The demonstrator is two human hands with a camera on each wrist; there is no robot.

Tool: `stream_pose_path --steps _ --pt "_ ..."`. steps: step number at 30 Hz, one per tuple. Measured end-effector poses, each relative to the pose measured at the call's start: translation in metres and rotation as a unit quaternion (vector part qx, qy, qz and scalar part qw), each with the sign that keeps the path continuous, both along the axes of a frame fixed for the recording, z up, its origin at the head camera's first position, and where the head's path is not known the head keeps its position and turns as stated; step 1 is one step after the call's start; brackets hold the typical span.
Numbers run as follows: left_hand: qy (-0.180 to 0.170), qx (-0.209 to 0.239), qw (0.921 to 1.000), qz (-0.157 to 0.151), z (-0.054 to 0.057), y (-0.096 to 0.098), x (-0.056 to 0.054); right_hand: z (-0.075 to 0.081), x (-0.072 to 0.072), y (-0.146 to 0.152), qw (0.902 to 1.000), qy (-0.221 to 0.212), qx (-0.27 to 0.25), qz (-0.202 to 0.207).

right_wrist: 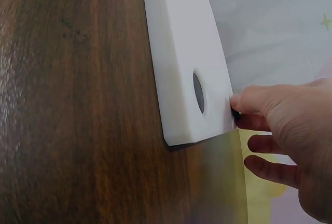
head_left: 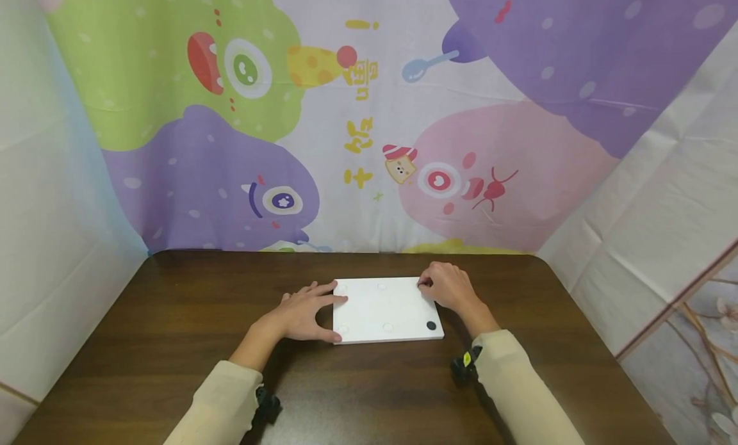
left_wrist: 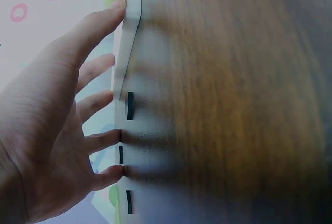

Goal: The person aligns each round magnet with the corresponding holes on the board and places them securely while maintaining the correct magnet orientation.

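A white rectangular board point(head_left: 383, 307) with several faint round outlines lies on the table. One black round disc point(head_left: 431, 326) sits at its near right corner; the right wrist view shows this dark disc point(right_wrist: 198, 93) as an ellipse. My right hand point(head_left: 452, 286) is at the board's far right corner, pinching a small black piece point(right_wrist: 236, 114) between thumb and finger. Most of that piece is hidden by the fingers. My left hand point(head_left: 302, 310) spreads its fingers at the board's left side, thumb and fingertips touching its edge and top.
Several thin black pieces, including one dark piece point(left_wrist: 129, 106), lie on the table near the left fingers in the left wrist view. A dark wooden table point(head_left: 357, 394) bears everything. Behind it hangs a cartoon-printed curtain point(head_left: 346, 227), with pale cloth on both sides.
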State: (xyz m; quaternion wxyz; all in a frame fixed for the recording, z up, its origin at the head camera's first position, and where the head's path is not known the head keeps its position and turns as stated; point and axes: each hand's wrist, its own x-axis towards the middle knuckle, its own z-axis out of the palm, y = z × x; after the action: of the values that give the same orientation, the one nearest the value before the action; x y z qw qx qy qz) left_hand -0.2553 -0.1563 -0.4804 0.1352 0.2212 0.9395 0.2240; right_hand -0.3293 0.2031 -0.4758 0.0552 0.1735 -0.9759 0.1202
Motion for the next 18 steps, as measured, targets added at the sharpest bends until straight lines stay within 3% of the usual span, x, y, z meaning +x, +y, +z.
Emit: stream_pose_path --steps 18 --pt "0.002 -0.002 1.0000 0.000 0.0004 0.0000 0.0009 -0.0001 0.0003 -0.0037 0.9999 -0.011 0.000 -0.011"
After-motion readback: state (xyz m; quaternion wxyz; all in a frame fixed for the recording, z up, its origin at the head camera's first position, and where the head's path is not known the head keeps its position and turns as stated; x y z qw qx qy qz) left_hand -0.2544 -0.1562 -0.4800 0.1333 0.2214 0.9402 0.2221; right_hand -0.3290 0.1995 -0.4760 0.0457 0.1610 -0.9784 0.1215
